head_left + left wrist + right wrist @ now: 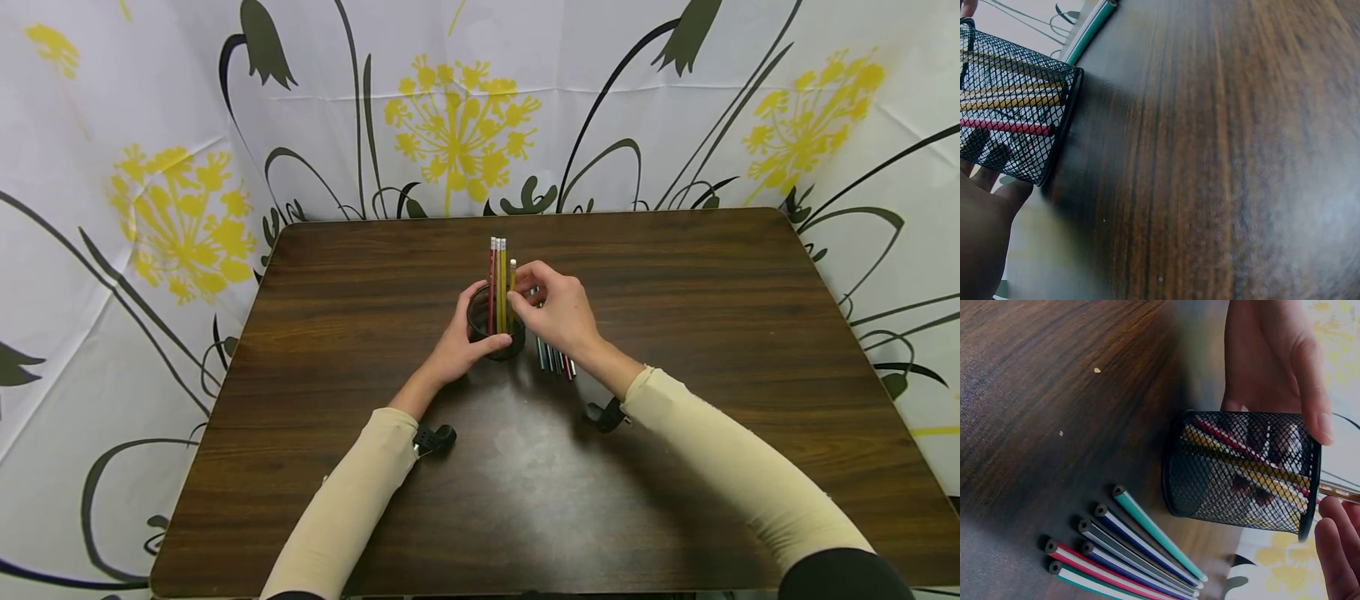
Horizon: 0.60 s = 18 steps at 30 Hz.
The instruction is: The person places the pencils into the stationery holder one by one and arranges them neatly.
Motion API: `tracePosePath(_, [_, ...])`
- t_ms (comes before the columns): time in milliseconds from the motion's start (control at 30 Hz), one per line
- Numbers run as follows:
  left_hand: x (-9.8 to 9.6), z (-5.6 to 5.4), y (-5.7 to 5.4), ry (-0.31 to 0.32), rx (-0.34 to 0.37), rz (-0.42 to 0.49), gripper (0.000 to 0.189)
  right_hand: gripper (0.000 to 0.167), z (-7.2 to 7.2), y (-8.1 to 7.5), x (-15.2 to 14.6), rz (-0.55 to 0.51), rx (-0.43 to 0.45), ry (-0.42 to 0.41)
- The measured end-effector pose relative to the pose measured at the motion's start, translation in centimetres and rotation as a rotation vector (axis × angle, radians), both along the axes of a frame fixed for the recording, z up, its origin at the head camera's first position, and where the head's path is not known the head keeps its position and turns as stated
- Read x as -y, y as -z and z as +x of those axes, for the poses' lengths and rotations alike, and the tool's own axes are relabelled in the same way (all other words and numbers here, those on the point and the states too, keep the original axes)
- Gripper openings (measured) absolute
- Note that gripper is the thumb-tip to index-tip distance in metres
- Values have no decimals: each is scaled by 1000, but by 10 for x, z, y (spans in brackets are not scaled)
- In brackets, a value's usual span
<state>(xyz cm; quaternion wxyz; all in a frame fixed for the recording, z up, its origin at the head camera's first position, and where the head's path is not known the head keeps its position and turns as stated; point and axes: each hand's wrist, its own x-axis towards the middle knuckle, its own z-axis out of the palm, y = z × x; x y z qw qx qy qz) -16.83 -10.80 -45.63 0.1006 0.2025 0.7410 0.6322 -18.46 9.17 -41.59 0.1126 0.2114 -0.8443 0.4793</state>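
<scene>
A black wire-mesh pencil cup (1241, 472) stands upright near the middle of the table. My left hand (459, 343) grips it from the left, thumb over the near rim and fingers around the far side. Inside the cup stand a red pencil (492, 287) and yellow pencils (502, 287), eraser ends up. At the cup's right rim my right hand (558, 310) pinches a yellow pencil (513, 275) near its eraser end; its lower part is inside the cup. Several striped pencils (1119, 540) lie side by side on the table, right of the cup, partly beneath my right hand.
The dark wood-grain table (360, 333) carries the cup and pencils. A white curtain (315, 125) with yellow and dark plant prints hangs behind it. Black wrist cameras (435, 440) sit at both cuffs. Small pale crumbs (1097, 370) lie on the tabletop.
</scene>
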Motion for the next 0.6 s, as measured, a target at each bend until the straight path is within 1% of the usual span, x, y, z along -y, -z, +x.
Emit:
tracePosePath(300, [0,0,0,-1,2,11,85,20,-3,5,0,18,2,6])
tracePosePath(600, [-2,0,0,5,-3,18,85,20,-9,7,0,29,20,56])
